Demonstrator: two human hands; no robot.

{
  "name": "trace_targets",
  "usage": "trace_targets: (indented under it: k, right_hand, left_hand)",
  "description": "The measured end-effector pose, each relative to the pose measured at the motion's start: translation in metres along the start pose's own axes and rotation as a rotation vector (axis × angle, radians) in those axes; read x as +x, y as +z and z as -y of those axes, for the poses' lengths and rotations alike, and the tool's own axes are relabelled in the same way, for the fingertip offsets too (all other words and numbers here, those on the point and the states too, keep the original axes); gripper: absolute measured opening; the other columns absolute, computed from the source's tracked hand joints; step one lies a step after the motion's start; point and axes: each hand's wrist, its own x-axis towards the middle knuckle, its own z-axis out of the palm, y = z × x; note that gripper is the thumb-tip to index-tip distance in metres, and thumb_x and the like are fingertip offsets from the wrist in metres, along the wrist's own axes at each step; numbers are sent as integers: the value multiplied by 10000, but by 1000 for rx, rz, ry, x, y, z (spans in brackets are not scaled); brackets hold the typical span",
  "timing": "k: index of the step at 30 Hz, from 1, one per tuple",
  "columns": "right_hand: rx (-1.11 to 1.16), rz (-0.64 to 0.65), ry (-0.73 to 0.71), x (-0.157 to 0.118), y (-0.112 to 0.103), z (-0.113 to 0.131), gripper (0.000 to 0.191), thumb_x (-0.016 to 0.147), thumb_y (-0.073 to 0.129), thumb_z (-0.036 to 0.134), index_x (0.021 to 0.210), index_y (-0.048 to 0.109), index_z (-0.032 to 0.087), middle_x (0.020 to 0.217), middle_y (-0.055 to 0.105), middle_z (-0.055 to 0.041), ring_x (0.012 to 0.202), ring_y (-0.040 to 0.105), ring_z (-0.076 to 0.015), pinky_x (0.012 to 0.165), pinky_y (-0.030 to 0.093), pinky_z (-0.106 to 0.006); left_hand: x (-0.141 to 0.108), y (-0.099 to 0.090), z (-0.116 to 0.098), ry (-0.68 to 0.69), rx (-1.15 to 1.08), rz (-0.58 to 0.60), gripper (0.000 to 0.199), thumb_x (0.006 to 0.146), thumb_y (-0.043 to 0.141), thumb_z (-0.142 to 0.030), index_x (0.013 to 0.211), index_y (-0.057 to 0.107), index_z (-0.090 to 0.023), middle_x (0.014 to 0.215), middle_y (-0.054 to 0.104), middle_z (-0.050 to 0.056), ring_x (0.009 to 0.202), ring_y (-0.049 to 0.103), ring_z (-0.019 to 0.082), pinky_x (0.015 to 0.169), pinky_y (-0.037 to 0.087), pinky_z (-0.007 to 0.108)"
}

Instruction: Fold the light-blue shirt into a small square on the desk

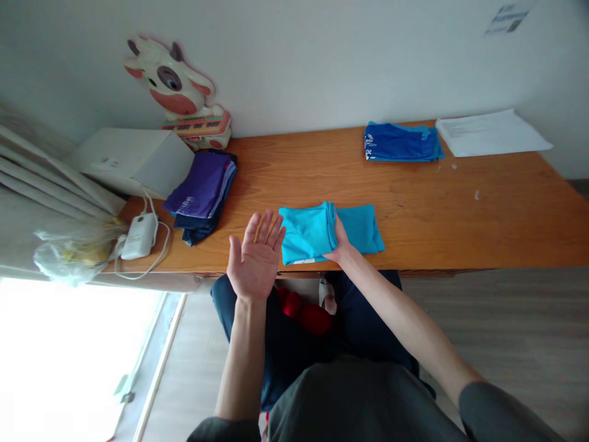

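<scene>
A turquoise cloth [317,232], partly folded, lies near the front edge of the wooden table [460,202]. My right hand [339,244] reaches under its folded-over left half, fingers hidden in the fabric, gripping the fold. My left hand [256,258] hovers open, palm up, just left of the cloth, touching nothing.
A folded blue cloth [401,142] and white papers [490,132] lie at the back right. A stack of purple and navy clothes [202,190], a white box [133,159], a cow figure [177,92], a white adapter with cable [139,236] and a plastic bag [73,248] sit at the left.
</scene>
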Motion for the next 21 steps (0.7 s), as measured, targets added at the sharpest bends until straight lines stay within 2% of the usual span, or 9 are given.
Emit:
trace_targets:
  k: [2, 3, 5, 6, 9, 11, 13, 17, 21]
  right_hand:
    - [32, -56, 29, 0, -2, 1, 666, 1117, 500, 691, 1556, 699, 230, 1287, 887, -96, 1401, 762, -373, 1264, 565, -680]
    - [47, -84, 45, 0, -3, 1, 652, 1115, 508, 686, 1551, 704, 242, 1284, 889, -85, 1399, 766, -365, 1265, 569, -668]
    - [58, -116, 54, -1, -2, 2, 627, 1115, 521, 671, 1539, 715, 252, 1292, 890, -76, 1407, 765, -359, 1276, 563, -657]
    - [56, -120, 52, -1, -2, 2, 624, 1115, 522, 671, 1534, 720, 254, 1301, 888, -77, 1415, 760, -360, 1285, 555, -657]
    - [33, -120, 38, -5, 2, 2, 661, 1099, 523, 728, 1509, 741, 258, 1330, 881, -88, 1433, 747, -378, 1293, 541, -673]
    - [2, -117, 8, -8, 4, 3, 715, 1060, 541, 810, 1482, 757, 275, 1333, 880, -89, 1436, 742, -394, 1277, 550, -689]
    - [-39, -99, -37, -11, 8, 5, 770, 1001, 585, 889, 1455, 772, 296, 1312, 884, -91, 1436, 736, -414, 1250, 561, -712]
    - [-93, -29, -93, -16, 24, 15, 789, 926, 660, 953, 1349, 812, 306, 1193, 900, -99, 1389, 748, -443, 1204, 581, -732]
    - [-93, -34, -111, -15, 41, 28, 659, 946, 695, 922, 1121, 820, 299, 1000, 888, -85, 1309, 779, -421, 1199, 599, -692]
  left_hand:
    - [-18, -19, 7, 38, -13, -78, 520, 1132, 536, -733, 1179, 840, -313, 1249, 859, 73, 1398, 757, 324, 1405, 390, 655]
    - [-30, -27, 13, 56, -6, -96, 498, 1135, 549, -703, 1046, 824, -298, 1029, 845, 45, 1219, 813, 294, 1405, 388, 662]
    - [-56, -36, 31, 79, 72, -64, 508, 1145, 562, -637, 832, 738, -277, 679, 676, -19, 846, 786, 240, 1415, 364, 680]
    - [-69, -37, 41, 86, 152, -6, 529, 1152, 556, -608, 769, 703, -275, 586, 601, -40, 709, 728, 219, 1423, 345, 688]
    - [-98, -28, 74, 80, 542, 264, 564, 1168, 551, -517, 678, 684, -272, 560, 645, -42, 571, 660, 186, 1467, 256, 668]
    - [-105, -18, 93, 64, 818, 445, 527, 1154, 589, -483, 689, 724, -273, 633, 726, -33, 600, 699, 182, 1492, 203, 641]
    - [-103, -9, 105, 78, 1013, 555, 475, 1134, 621, -465, 715, 747, -281, 677, 755, -32, 641, 732, 185, 1502, 187, 624]
    - [-88, 3, 115, 149, 1165, 618, 504, 1130, 603, -440, 657, 681, -288, 626, 715, -38, 639, 728, 187, 1494, 225, 612]
    - [-72, 13, 115, 213, 1204, 609, 513, 1119, 605, -430, 627, 655, -294, 584, 669, -38, 616, 698, 193, 1469, 278, 601]
